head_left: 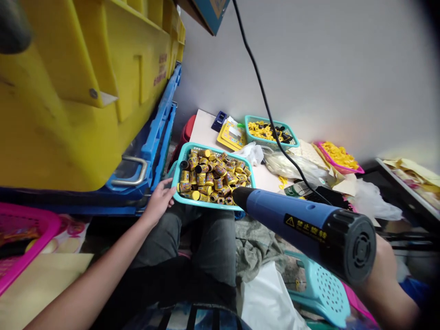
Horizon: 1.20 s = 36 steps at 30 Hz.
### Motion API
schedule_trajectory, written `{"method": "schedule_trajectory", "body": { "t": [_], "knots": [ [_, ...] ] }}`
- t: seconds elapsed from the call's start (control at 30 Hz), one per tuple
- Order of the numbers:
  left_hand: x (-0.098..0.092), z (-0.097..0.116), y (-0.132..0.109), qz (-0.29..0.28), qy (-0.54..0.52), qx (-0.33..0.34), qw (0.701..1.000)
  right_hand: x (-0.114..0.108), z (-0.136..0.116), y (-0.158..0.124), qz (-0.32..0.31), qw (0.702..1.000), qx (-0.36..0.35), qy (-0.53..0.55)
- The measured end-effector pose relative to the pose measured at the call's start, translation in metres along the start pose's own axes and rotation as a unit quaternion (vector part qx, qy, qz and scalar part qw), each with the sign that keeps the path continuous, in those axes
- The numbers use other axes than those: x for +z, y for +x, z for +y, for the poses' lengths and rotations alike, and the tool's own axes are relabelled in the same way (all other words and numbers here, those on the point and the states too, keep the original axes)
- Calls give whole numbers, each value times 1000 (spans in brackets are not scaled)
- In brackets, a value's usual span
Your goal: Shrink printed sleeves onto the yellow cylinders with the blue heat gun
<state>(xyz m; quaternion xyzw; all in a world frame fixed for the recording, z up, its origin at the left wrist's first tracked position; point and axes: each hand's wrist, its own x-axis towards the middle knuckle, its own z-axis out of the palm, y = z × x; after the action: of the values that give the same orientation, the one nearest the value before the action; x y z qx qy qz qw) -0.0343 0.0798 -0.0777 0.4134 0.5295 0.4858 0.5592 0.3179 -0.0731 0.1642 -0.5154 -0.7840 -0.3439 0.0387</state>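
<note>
My left hand (160, 201) grips the near left corner of a turquoise plastic basket (179, 175), fingers on its rim. Inside lie many small yellow-and-brown printed cylindrical containers (218, 183), some with yellow or black ends. On the right, my right hand (383, 259) is closed around a blue-and-black heat gun (292, 213). Most of that hand is hidden behind the gun's body. The black nozzle points left, over the basket's near right edge. The basket rests at the table edge, just above my knees.
Yellow bins (130, 73) over blue crates (161, 137) wall off the left. A black cable (261, 82) hangs across the view. Another turquoise basket (252, 137) and a pink basket (359, 170) hold yellow parts at the back. A turquoise stool (323, 284) stands lower right.
</note>
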Motion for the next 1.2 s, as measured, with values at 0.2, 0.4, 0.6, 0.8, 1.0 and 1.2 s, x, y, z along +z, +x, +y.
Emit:
{"method": "schedule_trajectory", "body": {
  "t": [0.2,0.4,0.6,0.8,1.0,1.2],
  "knots": [
    [-1,-1,1,-3,-3,-1,1000,2,-12,1,20,999,-38,-28],
    [0,-1,-1,-4,-7,-1,1000,-4,-42,14,-42,995,-74,57],
    [0,-2,0,-8,-17,-3,1000,-5,-53,5,-94,989,-108,34],
    [0,-2,-2,-14,-24,-3,1000,-10,-58,5,-94,990,-100,39],
    [-1,-4,-2,-16,-31,-6,999,-8,-61,5,-77,992,-99,34],
    [0,-6,0,-19,-36,-13,999,-7,-62,5,-68,994,-85,25]
  ]
}}
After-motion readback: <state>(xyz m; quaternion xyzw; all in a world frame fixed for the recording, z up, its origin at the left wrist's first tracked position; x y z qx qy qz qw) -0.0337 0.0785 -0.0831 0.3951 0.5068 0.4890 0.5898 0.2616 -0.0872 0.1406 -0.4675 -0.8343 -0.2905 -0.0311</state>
